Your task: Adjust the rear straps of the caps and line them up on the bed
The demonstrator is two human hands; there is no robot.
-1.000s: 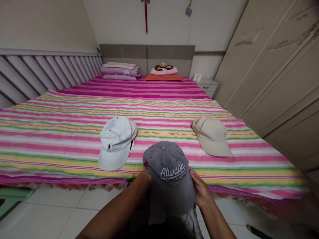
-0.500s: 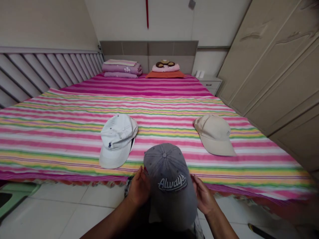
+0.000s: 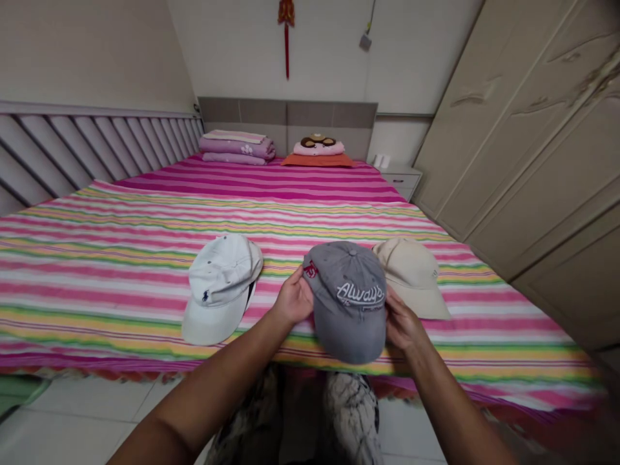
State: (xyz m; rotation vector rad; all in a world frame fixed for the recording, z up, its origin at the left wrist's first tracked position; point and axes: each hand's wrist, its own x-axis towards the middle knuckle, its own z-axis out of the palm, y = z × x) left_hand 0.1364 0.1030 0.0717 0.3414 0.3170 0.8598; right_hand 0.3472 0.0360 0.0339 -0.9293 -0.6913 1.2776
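I'm holding the grey cap (image 3: 352, 298) between both hands' fingers. Left hand (image 3: 296, 299) is gripping, part-curled, by the red patch; right hand (image 3: 403, 321) is gripping opposite, part-curled, some tips hidden. Risk: drifting right could be shoving the beige cap (image 3: 417, 276), just beyond my right fingers; uneven squeezing could be denting the crown. Cap's looking rounded, white "Always" lettering showing, brim pointing towards me. White cap (image 3: 221, 278) is lying left of my left fingers.

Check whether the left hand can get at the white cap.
Probably yes: only striped cover shows between the left hand and the white cap, though that hand holds the gray cap and may need to let go.
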